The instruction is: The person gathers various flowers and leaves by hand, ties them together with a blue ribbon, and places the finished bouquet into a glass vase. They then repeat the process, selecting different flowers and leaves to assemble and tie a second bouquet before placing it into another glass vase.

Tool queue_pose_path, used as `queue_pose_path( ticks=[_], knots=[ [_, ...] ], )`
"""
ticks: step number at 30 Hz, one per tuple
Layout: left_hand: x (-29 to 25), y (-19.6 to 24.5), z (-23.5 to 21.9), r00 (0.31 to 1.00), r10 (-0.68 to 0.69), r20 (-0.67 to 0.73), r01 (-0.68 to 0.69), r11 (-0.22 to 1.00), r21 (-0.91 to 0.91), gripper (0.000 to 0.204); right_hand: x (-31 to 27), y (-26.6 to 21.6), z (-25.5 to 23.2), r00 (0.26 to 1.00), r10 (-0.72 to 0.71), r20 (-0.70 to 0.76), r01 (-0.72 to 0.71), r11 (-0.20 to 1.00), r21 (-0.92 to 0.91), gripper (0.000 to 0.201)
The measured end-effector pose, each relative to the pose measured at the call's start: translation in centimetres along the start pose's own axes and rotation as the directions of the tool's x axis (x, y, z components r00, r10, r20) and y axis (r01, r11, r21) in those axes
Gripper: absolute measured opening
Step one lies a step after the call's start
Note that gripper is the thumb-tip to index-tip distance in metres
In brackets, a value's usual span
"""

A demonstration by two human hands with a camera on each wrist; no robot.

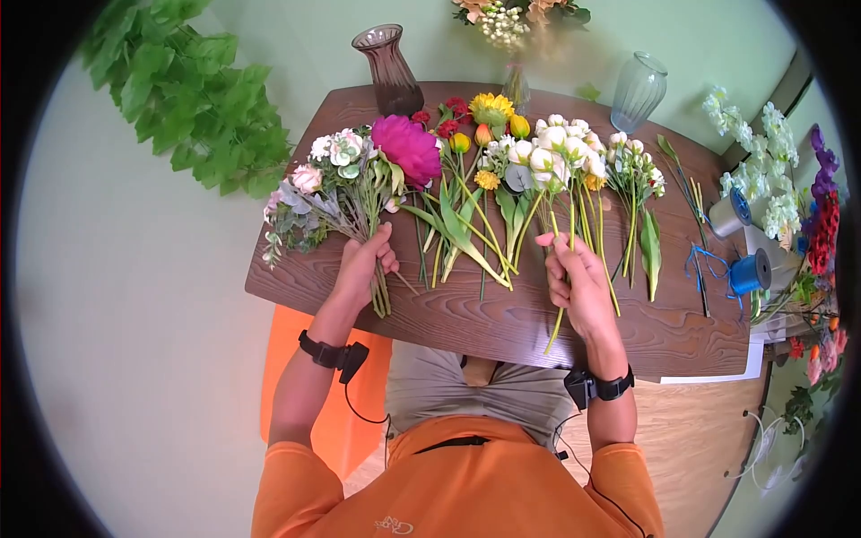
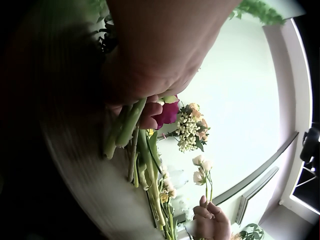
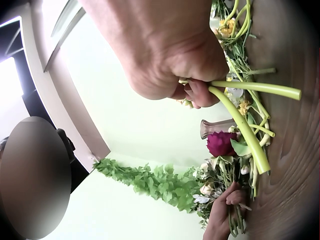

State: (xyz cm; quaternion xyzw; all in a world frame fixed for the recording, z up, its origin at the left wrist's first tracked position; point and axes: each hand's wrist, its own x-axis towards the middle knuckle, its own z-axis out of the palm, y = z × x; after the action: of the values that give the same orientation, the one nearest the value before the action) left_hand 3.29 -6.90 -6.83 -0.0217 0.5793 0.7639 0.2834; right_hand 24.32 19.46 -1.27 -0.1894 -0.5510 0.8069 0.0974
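Note:
My left hand [image 1: 363,264] grips the stems of a mixed bouquet [image 1: 341,170] of pale pink roses, white blooms and grey-green leaves at the table's left. A large magenta flower [image 1: 408,152] sits at that bouquet's upper right. Below the fist, cut green stem ends [image 2: 131,122] stick out in the left wrist view. My right hand [image 1: 583,287] pinches the long green stems of white roses [image 1: 549,166]. Two thick stem ends [image 3: 245,132] come out below its fingers in the right wrist view. The blooms it holds stand upright in the left wrist view.
Between the hands lie yellow tulips [image 1: 460,143], a sunflower [image 1: 492,109] and loose stems on the wooden table [image 1: 448,318]. A purple-tinted vase [image 1: 390,67] and a clear vase [image 1: 639,90] stand behind. Ribbon spools [image 1: 750,272] and white-flowered sprigs [image 1: 632,161] lie right.

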Motion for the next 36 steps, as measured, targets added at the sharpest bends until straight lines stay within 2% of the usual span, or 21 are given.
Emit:
queue_pose_path(
  ticks=[3, 7, 10, 13, 15, 17, 18, 20, 22, 23, 24, 25, 26, 27, 28, 29, 30, 31, 32, 34, 36],
  knots=[
    [1.2, 0.1, -0.3, 0.998, -0.037, 0.05, 0.039, 0.998, -0.05, 0.022, -0.2, 0.1, 0.2, 1.0, 0.003, 0.006, -0.003, 1.0, 0.005, 0.028],
    [2.0, 0.1, -1.1, 0.995, -0.065, 0.072, 0.07, 0.995, -0.073, 0.021, -0.3, 0.0, 0.5, 1.0, 0.004, 0.016, -0.004, 0.999, 0.036, 0.031],
    [1.7, -0.3, -1.9, 0.996, -0.066, 0.065, 0.076, 0.984, -0.159, 0.018, -0.6, -0.1, 0.8, 1.0, 0.005, 0.008, -0.005, 0.998, 0.07, 0.034],
    [0.9, -0.3, -1.8, 0.999, -0.037, 0.003, 0.038, 0.991, -0.125, 0.018, -0.6, 0.0, 0.7, 1.0, 0.006, 0.004, -0.007, 0.994, 0.109, 0.035],
    [0.6, -0.5, -2.2, 0.997, -0.049, 0.054, 0.055, 0.991, -0.123, 0.019, -0.5, 0.3, 0.9, 1.0, -0.007, -0.019, 0.01, 0.992, 0.129, 0.034],
    [-0.4, -0.1, -2.1, 1.0, 0.01, 0.0, -0.01, 0.997, -0.072, 0.023, -0.1, 1.0, 0.1, 0.998, -0.061, 0.025, 0.058, 0.994, 0.093, 0.032],
    [-1.2, 0.4, -2.2, 0.999, 0.022, 0.026, -0.023, 1.0, 0.009, 0.028, 0.0, 1.3, -0.1, 0.996, -0.089, 0.03, 0.087, 0.994, 0.06, 0.031],
    [-2.2, 0.2, -4.0, 0.998, 0.054, 0.022, -0.055, 0.998, 0.021, 0.028, 0.3, 1.5, -0.4, 0.993, -0.116, 0.031, 0.115, 0.993, 0.028, 0.031],
    [-4.3, -0.2, -4.1, 0.996, 0.081, 0.031, -0.082, 0.996, 0.036, 0.028, 0.3, 1.6, -0.7, 0.977, -0.213, 0.009, 0.21, 0.957, -0.201, 0.03],
    [-6.5, 0.3, -3.1, 0.978, 0.153, -0.141, -0.154, 0.988, 0.006, 0.029, 0.3, 1.6, -0.8, 0.977, -0.213, -0.002, 0.208, 0.957, -0.202, 0.03],
    [-8.1, 0.4, -2.6, 0.927, 0.215, -0.309, -0.229, 0.973, -0.011, 0.031, 0.2, 1.7, -0.9, 0.982, -0.187, -0.024, 0.177, 0.958, -0.227, 0.03],
    [-9.0, 0.1, -2.6, 0.93, 0.212, -0.301, -0.224, 0.974, -0.008, 0.031, 0.2, 1.6, -1.0, 0.986, -0.162, -0.045, 0.145, 0.957, -0.251, 0.029],
    [-9.8, -0.3, -2.7, 0.85, 0.423, -0.313, -0.401, 0.906, 0.133, 0.027, 0.2, 1.6, -1.0, 0.986, -0.158, -0.048, 0.141, 0.956, -0.257, 0.027],
    [-10.4, -0.5, -2.9, 0.732, 0.615, -0.295, -0.553, 0.788, 0.271, 0.024, 0.2, 1.5, -0.9, 0.986, -0.159, -0.056, 0.14, 0.957, -0.256, 0.027],
    [-11.1, -0.6, -3.0, 0.735, 0.612, -0.292, -0.55, 0.79, 0.27, 0.024, 0.2, 1.3, -0.7, 0.994, -0.107, -0.009, 0.102, 0.97, -0.223, 0.027],
    [-11.9, -0.7, -3.0, 0.829, 0.551, -0.099, -0.511, 0.816, 0.27, 0.024, 0.3, 1.3, -0.4, 0.998, -0.052, 0.042, 0.059, 0.979, -0.193, 0.027],
    [-12.7, -0.2, -2.3, 0.881, 0.463, 0.097, -0.471, 0.838, 0.276, 0.024, 0.6, 1.9, 0.2, 0.993, -0.097, 0.062, 0.109, 0.969, -0.222, 0.025],
    [-13.0, -0.4, -0.6, 0.901, 0.393, 0.181, -0.431, 0.854, 0.292, 0.021, 0.6, 1.9, 1.1, 0.994, -0.095, 0.061, 0.107, 0.967, -0.23, 0.025],
    [-13.0, -0.5, 2.6, 0.909, 0.321, 0.267, -0.397, 0.864, 0.31, 0.018, 0.5, 1.5, 2.1, 0.991, -0.081, 0.104, 0.103, 0.968, -0.228, 0.024],
    [-12.6, -1.5, 6.8, 0.87, 0.244, 0.428, -0.399, 0.858, 0.323, 0.012, 0.3, 1.1, 3.6, 0.979, -0.069, 0.189, 0.115, 0.963, -0.244, 0.022],
    [-11.7, -3.3, 9.2, 0.836, 0.224, 0.501, -0.429, 0.836, 0.342, 0.012, 0.4, 1.7, 3.8, 0.971, -0.123, 0.203, 0.183, 0.933, -0.309, 0.02]
  ],
)
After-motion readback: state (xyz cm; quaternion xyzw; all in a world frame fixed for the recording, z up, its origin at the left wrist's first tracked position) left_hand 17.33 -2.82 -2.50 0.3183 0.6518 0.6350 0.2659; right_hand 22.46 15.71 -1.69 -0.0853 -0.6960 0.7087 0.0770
